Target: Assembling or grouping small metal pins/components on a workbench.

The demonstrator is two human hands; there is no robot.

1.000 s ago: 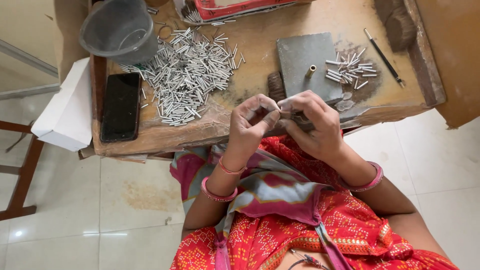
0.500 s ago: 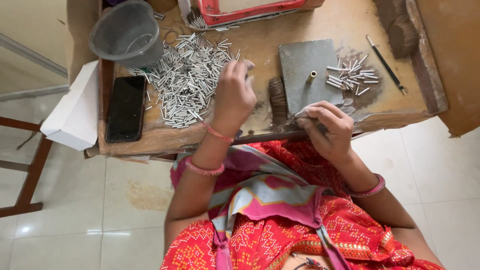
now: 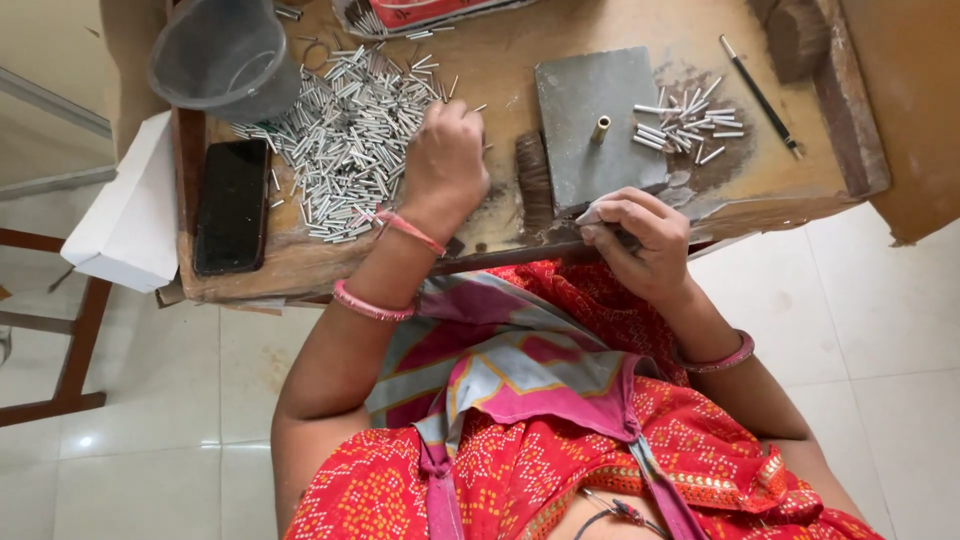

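My left hand [image 3: 445, 160] reaches forward onto the wooden bench [image 3: 500, 60], its fingers curled at the right edge of a large heap of short silver metal tubes [image 3: 345, 140]; what its fingertips pinch is hidden. My right hand [image 3: 640, 240] rests at the near edge of the bench, fingers closed around a thin dark tool whose end barely shows. Just beyond it lies a grey stone slab [image 3: 595, 125] with a small brass tube [image 3: 600, 128] standing on it. A smaller cluster of silver tubes [image 3: 685, 125] lies right of the slab.
A grey plastic tub [image 3: 225, 55] stands at the back left, a black phone [image 3: 232, 205] lies at the left edge, and a white box [image 3: 130, 215] sits beside the bench. A black pencil-like rod [image 3: 760, 95] lies at the right. A red-rimmed tray [image 3: 430, 12] is at the back.
My left hand left my right hand at the bench edge and moved forward and left to the big heap of tubes. My right hand stayed near the slab's front edge.
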